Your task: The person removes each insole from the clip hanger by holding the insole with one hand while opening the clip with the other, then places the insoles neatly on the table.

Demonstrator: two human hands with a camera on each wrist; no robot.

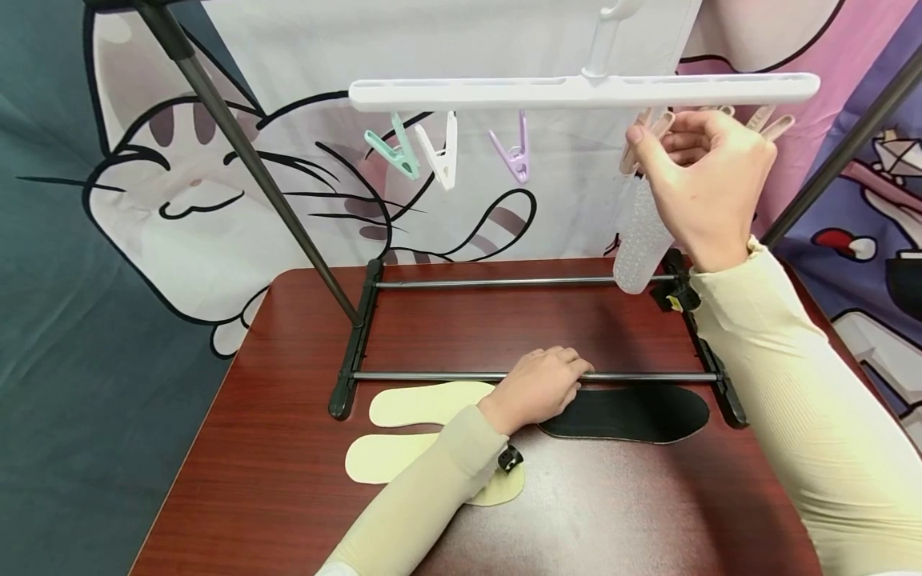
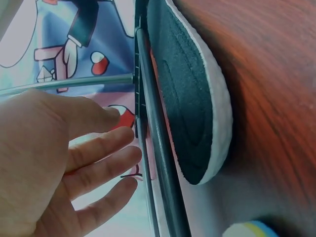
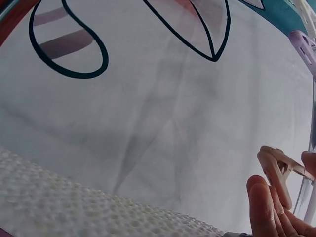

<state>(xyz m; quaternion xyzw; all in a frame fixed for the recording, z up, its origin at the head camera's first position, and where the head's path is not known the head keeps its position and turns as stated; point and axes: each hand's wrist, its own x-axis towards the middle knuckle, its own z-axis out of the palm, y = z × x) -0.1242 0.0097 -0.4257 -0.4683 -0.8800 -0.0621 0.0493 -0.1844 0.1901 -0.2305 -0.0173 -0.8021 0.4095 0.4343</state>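
Note:
Up at the white hanger bar (image 1: 475, 94), my right hand (image 1: 709, 180) pinches a pale pink clothespin (image 1: 631, 156) between thumb and fingers. The same clothespin (image 3: 277, 173) shows between the fingertips in the right wrist view. A white, bumpy insole (image 1: 641, 240) hangs below it; its textured face (image 3: 74, 202) fills the lower left of that view. Low over the table, my left hand (image 1: 536, 386) is beside the stand's front rod, at the near end of a black insole (image 1: 641, 412). Its fingers are loosely bent around nothing in the left wrist view.
Two cream insoles (image 1: 425, 404) lie left of the black one, partly under the left forearm. Green (image 1: 402, 152), white (image 1: 442, 156) and purple (image 1: 515, 152) clothespins hang from the bar. The stand's rods (image 1: 461, 376) and black feet (image 1: 353, 360) stand on the brown table (image 1: 238, 464).

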